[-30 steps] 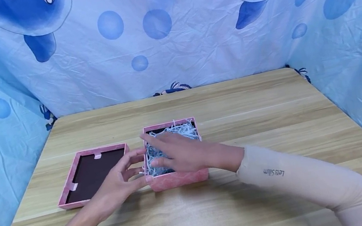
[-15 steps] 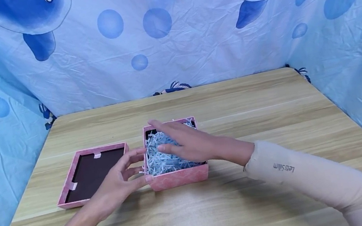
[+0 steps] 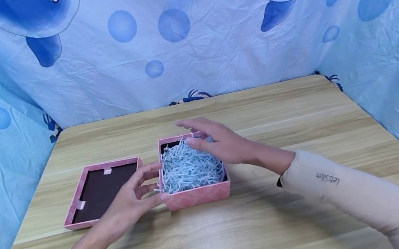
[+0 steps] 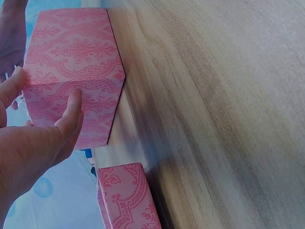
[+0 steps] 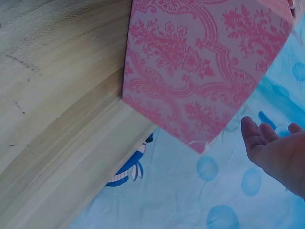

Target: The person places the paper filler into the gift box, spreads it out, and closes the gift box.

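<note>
A pink patterned box (image 3: 198, 196), heaped with pale blue shredded paper (image 3: 190, 166), stands on the table in the head view. My left hand (image 3: 133, 199) rests its fingers and thumb against the box's left side and near-left corner. Seen from the left wrist, the left hand (image 4: 43, 143) has a fingertip on the patterned wall. My right hand (image 3: 221, 138) hovers over the far right part of the box, fingers extended, and covers that corner. The right wrist view has the right hand (image 5: 276, 155) beside the rim of the box (image 5: 186, 71), holding nothing.
Left of the box lies a shallow pink lid (image 3: 77, 190), its dark inside facing up, with small pale tabs. The wood-grain table (image 3: 279, 116) reaches back to a blue curtain (image 3: 219, 52) printed with whales and bubbles.
My right hand has moved right and away from me across the paper, from the box's left part to its far right, uncovering the shredded paper. My left hand stays put.
</note>
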`<state>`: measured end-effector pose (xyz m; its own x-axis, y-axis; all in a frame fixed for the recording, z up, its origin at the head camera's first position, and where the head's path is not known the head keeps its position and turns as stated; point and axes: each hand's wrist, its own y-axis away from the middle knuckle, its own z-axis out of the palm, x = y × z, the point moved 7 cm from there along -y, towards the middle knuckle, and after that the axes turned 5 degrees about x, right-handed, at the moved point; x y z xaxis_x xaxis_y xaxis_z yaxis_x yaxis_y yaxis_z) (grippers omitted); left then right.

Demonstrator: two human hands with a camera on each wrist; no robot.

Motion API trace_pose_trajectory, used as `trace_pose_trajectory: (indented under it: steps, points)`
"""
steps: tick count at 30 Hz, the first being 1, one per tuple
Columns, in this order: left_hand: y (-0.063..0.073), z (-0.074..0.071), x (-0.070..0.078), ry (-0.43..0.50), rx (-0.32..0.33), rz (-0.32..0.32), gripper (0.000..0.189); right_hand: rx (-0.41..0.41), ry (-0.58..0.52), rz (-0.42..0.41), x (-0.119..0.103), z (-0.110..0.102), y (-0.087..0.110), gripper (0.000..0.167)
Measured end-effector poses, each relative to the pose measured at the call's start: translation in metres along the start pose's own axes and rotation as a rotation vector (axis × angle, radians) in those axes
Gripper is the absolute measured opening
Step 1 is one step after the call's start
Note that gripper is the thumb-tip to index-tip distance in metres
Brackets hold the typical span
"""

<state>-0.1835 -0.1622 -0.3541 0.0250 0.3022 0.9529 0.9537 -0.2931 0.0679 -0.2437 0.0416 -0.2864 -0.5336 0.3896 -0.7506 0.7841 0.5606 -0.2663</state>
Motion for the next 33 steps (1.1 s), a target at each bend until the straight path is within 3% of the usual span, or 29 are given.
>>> trace_pose_trajectory:
  steps: [7,14,22,27,33]
  points:
    - [0.000,0.000,0.000,0.007,0.003,-0.003,0.070,0.045,-0.158,0.064,0.013,-0.016,0.001,0.043]
    - [0.000,0.000,-0.001,0.005,0.006,-0.009,0.070,0.074,-0.209,0.139,0.025,-0.032,0.003,0.043]
    - [0.000,-0.001,0.000,0.004,0.003,-0.003,0.070,0.100,-0.177,0.199,0.036,-0.039,0.007,0.047]
    - [0.000,-0.001,0.001,-0.001,0.002,0.004,0.069,0.086,-0.128,0.285,0.050,-0.036,0.013,0.051]
    - [0.000,-0.001,0.000,0.000,0.003,-0.003,0.069,0.023,-0.194,0.345,0.063,-0.027,0.023,0.056]
